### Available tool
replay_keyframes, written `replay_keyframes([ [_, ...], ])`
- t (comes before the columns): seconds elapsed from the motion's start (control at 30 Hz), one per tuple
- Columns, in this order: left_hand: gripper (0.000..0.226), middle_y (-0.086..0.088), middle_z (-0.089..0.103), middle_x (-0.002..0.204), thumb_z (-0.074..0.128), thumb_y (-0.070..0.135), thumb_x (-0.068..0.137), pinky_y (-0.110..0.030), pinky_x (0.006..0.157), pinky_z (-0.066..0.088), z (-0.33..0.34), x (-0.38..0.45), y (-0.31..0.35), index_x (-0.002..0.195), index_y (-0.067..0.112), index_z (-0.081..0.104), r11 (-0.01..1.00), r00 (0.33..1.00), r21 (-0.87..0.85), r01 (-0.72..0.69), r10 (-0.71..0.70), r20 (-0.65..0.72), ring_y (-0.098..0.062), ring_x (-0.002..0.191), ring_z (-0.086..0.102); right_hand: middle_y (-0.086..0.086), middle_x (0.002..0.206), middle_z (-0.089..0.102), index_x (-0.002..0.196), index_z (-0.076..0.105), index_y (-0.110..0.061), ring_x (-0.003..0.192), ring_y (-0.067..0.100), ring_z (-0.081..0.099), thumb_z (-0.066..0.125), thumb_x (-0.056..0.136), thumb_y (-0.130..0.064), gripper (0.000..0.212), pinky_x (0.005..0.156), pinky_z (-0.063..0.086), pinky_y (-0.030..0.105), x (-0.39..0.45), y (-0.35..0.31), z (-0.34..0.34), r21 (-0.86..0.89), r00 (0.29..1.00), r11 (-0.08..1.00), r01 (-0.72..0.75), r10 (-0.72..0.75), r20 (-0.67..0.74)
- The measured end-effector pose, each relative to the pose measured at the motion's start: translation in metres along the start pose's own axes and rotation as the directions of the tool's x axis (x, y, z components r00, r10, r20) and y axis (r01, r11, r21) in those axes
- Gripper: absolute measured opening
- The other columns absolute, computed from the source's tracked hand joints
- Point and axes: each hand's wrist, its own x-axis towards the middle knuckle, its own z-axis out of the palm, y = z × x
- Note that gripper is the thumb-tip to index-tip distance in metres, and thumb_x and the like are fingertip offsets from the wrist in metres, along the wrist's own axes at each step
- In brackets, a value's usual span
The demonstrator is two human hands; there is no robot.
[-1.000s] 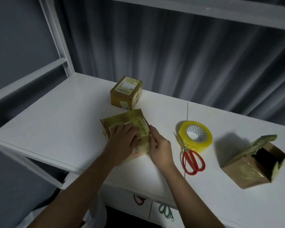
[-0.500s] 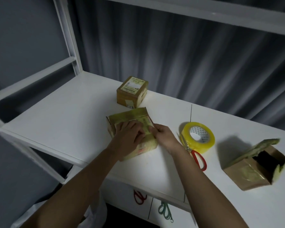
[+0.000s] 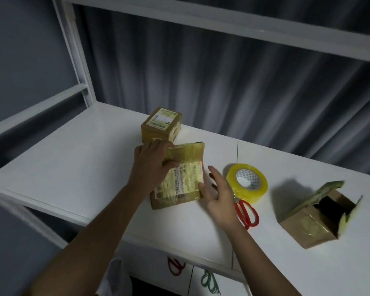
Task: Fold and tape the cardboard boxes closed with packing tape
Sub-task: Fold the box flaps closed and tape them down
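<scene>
A taped cardboard box (image 3: 181,180) with a shipping label lies in the middle of the white table (image 3: 73,159). My left hand (image 3: 151,163) grips its far left corner, fingers curled over the top edge. My right hand (image 3: 217,193) hovers open just right of the box, fingers spread, thumb near the box's right edge. A roll of yellowish packing tape (image 3: 247,182) lies flat to the right of that hand. An open cardboard box (image 3: 317,218) with raised flaps rests at the far right.
A closed, labelled small box (image 3: 161,124) stands behind the held box. Red-handled scissors (image 3: 246,212) lie below the tape roll, partly under my right wrist. White shelf posts and a rail rise at the left, a shelf overhead, grey curtain behind.
My right hand came off the box and opened beside it. My left hand shifted from the box's top to its far left corner, and the box turned on the table.
</scene>
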Motion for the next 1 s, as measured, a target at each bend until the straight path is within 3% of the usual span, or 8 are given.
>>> replay_keyframes([
  [0.1, 0.037, -0.004, 0.065, 0.096, 0.076, 0.035, 0.076, -0.035, 0.083, 0.028, 0.003, -0.002, 0.002, 0.102, 0.014, 0.061, 0.994, 0.999, -0.106, -0.039, 0.037, -0.017, -0.028, 0.094, 0.056, -0.011, 0.154, 0.026, 0.145, 0.035, -0.025, 0.142, 0.004, 0.019, 0.051, 0.097, -0.033, 0.052, 0.115, 0.019, 0.022, 0.008, -0.026, -0.017, -0.22, 0.964, 0.95, 0.221, -0.246, -0.097],
  [0.2, 0.034, 0.002, 0.063, 0.1, 0.065, 0.043, 0.078, -0.03, 0.088, 0.024, 0.003, -0.006, 0.009, 0.1, 0.019, 0.06, 0.976, 0.994, -0.201, -0.088, 0.099, 0.047, -0.022, 0.101, 0.054, 0.0, 0.148, 0.041, 0.141, 0.044, -0.019, 0.14, 0.017, 0.028, 0.044, 0.096, -0.03, 0.046, 0.117, 0.019, 0.033, 0.033, -0.056, -0.028, -0.372, 0.896, 0.825, 0.426, -0.442, 0.047],
  [0.3, 0.036, 0.004, 0.062, 0.1, 0.051, 0.048, 0.082, -0.025, 0.089, 0.02, -0.005, -0.011, 0.008, 0.101, 0.019, 0.061, 0.973, 0.993, -0.22, -0.066, 0.087, 0.085, -0.019, 0.101, 0.055, 0.004, 0.104, 0.069, 0.11, 0.069, -0.014, 0.101, 0.025, 0.059, 0.054, 0.091, -0.023, 0.026, 0.094, 0.042, 0.035, 0.044, -0.071, -0.03, -0.367, 0.903, 0.825, 0.431, -0.392, 0.178],
  [0.4, 0.035, 0.007, 0.063, 0.094, 0.043, 0.048, 0.083, -0.03, 0.094, 0.021, -0.02, -0.01, -0.001, 0.098, 0.022, 0.062, 0.992, 0.985, -0.117, -0.046, 0.064, 0.158, -0.016, 0.096, 0.056, 0.004, 0.09, 0.069, 0.1, 0.073, -0.011, 0.089, 0.025, 0.061, 0.066, 0.088, -0.013, 0.015, 0.075, 0.036, 0.02, 0.042, -0.072, -0.031, -0.306, 0.921, 0.869, 0.388, -0.35, 0.173],
  [0.67, 0.062, 0.016, 0.057, 0.078, 0.027, 0.066, 0.069, -0.026, 0.1, 0.01, -0.028, -0.013, -0.007, 0.092, 0.026, 0.068, 0.984, 0.975, -0.179, 0.006, 0.034, 0.221, 0.0, 0.086, 0.047, -0.012, 0.074, 0.054, 0.104, 0.073, -0.009, 0.085, 0.026, 0.058, 0.066, 0.088, -0.013, 0.018, 0.074, 0.03, 0.019, 0.037, -0.07, -0.039, -0.368, 0.911, 0.836, 0.407, -0.346, 0.223],
  [0.8, 0.038, 0.009, 0.066, 0.089, 0.037, 0.044, 0.083, -0.031, 0.105, 0.01, -0.028, -0.02, -0.007, 0.094, 0.024, 0.068, 0.985, 0.974, -0.174, 0.002, 0.038, 0.225, -0.01, 0.099, 0.056, -0.004, 0.089, 0.066, 0.104, 0.072, -0.017, 0.086, 0.016, 0.06, 0.067, 0.087, -0.017, 0.017, 0.087, 0.039, 0.021, 0.034, -0.063, -0.039, -0.32, 0.921, 0.869, 0.377, -0.315, 0.23],
  [0.9, 0.036, 0.008, 0.067, 0.091, 0.035, 0.039, 0.086, -0.035, 0.108, 0.002, -0.033, -0.024, -0.006, 0.093, 0.024, 0.067, 0.995, 0.981, -0.097, 0.005, 0.014, 0.191, -0.013, 0.102, 0.058, 0.012, 0.08, 0.071, 0.1, 0.072, -0.016, 0.072, 0.023, 0.062, 0.064, 0.089, -0.015, 0.014, 0.112, 0.026, 0.021, 0.035, -0.053, -0.04, -0.307, 0.929, 0.887, 0.344, -0.274, 0.251],
  [1.0, 0.022, 0.008, 0.068, 0.092, 0.048, 0.036, 0.084, -0.049, 0.111, -0.004, -0.031, -0.025, 0.005, 0.093, 0.026, 0.065, 0.992, 0.983, 0.092, -0.088, 0.071, 0.168, -0.016, 0.103, 0.06, 0.006, 0.077, 0.072, 0.095, 0.074, -0.016, 0.073, 0.018, 0.06, 0.066, 0.087, -0.014, 0.012, 0.104, 0.035, 0.027, 0.033, -0.05, -0.038, -0.296, 0.945, 0.903, 0.311, -0.259, 0.202],
])
